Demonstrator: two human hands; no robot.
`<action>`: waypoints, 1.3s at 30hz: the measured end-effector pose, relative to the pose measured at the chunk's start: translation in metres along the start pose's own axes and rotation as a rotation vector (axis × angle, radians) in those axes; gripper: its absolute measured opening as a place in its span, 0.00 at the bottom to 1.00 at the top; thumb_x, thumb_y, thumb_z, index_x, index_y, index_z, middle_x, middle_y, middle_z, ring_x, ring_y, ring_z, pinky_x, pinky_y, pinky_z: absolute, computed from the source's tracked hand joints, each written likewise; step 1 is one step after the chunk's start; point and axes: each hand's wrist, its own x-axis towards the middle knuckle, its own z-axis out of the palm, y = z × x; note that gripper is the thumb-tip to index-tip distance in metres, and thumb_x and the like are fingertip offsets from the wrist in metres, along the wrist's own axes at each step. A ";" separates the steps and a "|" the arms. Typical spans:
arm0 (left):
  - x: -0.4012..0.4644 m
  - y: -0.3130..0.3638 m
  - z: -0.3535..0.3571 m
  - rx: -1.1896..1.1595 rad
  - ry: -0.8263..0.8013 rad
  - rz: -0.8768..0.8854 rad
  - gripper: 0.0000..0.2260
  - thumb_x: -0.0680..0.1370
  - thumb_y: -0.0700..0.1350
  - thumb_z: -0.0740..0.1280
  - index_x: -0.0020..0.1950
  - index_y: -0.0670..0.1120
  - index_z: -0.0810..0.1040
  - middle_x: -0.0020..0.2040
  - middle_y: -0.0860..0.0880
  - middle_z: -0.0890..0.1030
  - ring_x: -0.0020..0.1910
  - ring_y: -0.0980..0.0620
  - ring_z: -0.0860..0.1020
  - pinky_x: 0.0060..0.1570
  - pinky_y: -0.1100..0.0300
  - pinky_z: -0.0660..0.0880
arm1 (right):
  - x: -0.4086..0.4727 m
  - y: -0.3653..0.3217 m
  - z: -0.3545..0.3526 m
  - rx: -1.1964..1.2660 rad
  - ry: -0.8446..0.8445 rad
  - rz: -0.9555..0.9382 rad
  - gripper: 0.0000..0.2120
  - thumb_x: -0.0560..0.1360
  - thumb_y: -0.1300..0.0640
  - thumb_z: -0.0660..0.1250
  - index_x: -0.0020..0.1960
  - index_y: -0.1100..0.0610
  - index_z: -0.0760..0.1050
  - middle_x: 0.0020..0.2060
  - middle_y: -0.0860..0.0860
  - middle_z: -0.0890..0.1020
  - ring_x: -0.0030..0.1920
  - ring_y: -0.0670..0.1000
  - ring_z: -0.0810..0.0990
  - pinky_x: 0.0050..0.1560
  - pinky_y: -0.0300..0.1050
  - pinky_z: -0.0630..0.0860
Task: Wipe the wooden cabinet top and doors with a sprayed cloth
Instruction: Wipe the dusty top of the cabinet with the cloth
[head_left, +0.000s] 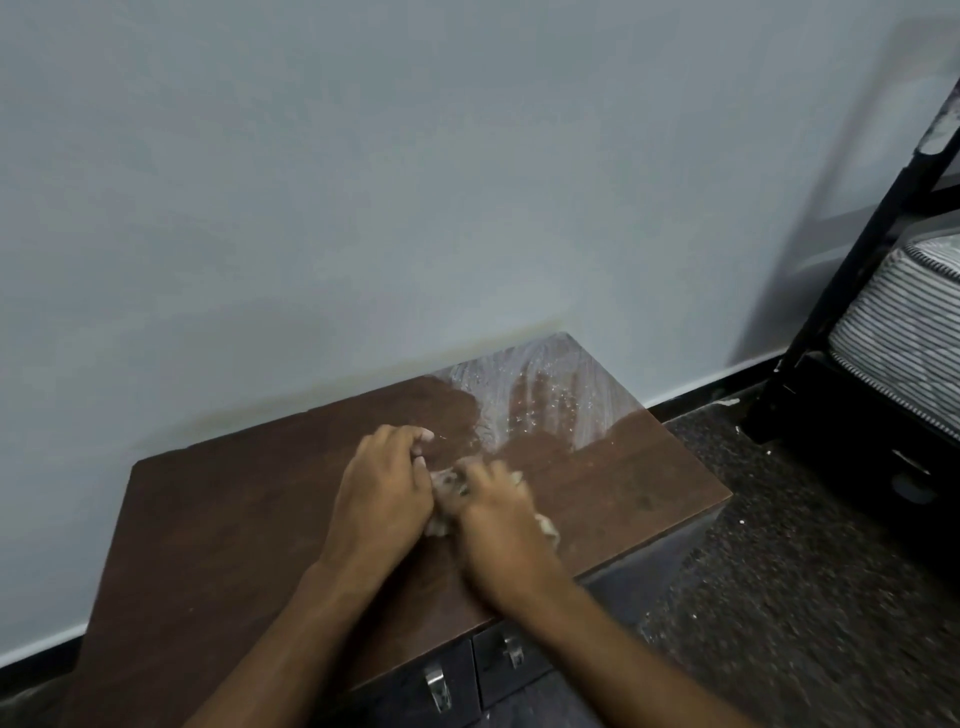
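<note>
Pale grey painted wall across the far side, dark skirting along its foot. Against it, low cabinet with a dark brown wooden top, bare and dry-looking on the left half. Near the middle of that top, left hand, palm down, fingers curled and bunched onto the left end of a crumpled off-white cloth, thumb-side fingertips pinched together at the far edge. Just right of it and touching the same cloth, right hand, blurred, fingers folded down over the cloth and pressing it to the wood; a pale corner of fabric peeking out at its right side. Beyond the hands, toward the far right corner, wet streaky smear with white flecks. Below the near edge, two dark cabinet doors with small metal handles. Further right, dark speckled floor, then black metal bed frame holding a grey striped mattress.
</note>
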 end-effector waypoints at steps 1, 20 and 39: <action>0.001 -0.001 0.001 -0.007 0.019 -0.015 0.12 0.78 0.38 0.63 0.59 0.47 0.78 0.52 0.51 0.78 0.53 0.51 0.75 0.56 0.54 0.73 | 0.004 -0.010 0.009 -0.006 -0.020 -0.064 0.20 0.79 0.55 0.55 0.69 0.53 0.74 0.62 0.52 0.72 0.58 0.58 0.70 0.58 0.56 0.71; -0.001 -0.001 0.012 -0.026 -0.083 0.049 0.10 0.79 0.47 0.66 0.60 0.53 0.76 0.57 0.58 0.74 0.58 0.59 0.71 0.60 0.59 0.71 | 0.010 0.155 -0.059 -0.167 0.213 0.376 0.12 0.78 0.56 0.68 0.61 0.47 0.82 0.56 0.56 0.78 0.51 0.56 0.75 0.53 0.51 0.76; 0.008 0.009 0.027 -0.045 -0.039 0.068 0.05 0.79 0.48 0.64 0.53 0.55 0.78 0.50 0.60 0.75 0.51 0.61 0.73 0.52 0.62 0.71 | 0.057 0.151 -0.049 -0.142 0.148 0.278 0.11 0.81 0.44 0.62 0.59 0.46 0.77 0.57 0.52 0.76 0.58 0.57 0.76 0.60 0.58 0.75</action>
